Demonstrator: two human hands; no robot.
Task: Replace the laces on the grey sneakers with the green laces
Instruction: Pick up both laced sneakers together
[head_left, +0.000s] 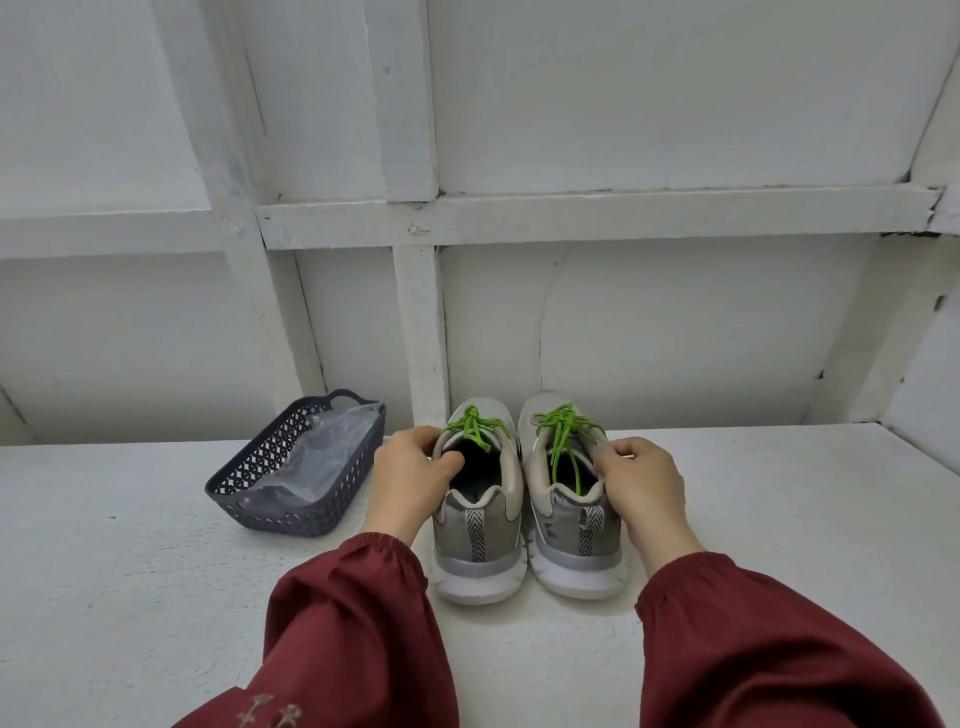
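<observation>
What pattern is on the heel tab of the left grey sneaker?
The heel tab has black-and-white chevrons, clearest in the head view.

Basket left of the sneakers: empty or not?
Not empty. A crumpled clear plastic bag lies inside the basket. Cannot tell whether the bag itself holds anything.

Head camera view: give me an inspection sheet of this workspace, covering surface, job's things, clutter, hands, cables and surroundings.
Surface: white table, rough painted top with faint marks.
Job's things: left sneaker and right sneaker stand side by side, heels toward the person; green laces are threaded in both, with loose ends falling into the openings.
Clutter: dark basket left of the sneakers, holding crumpled clear plastic.
Grippers: left hand grips the left sneaker's collar, thumb inside; right hand grips the right sneaker's collar.
Cables: nothing seen.
Surroundings: white panelled wall behind the table.
</observation>
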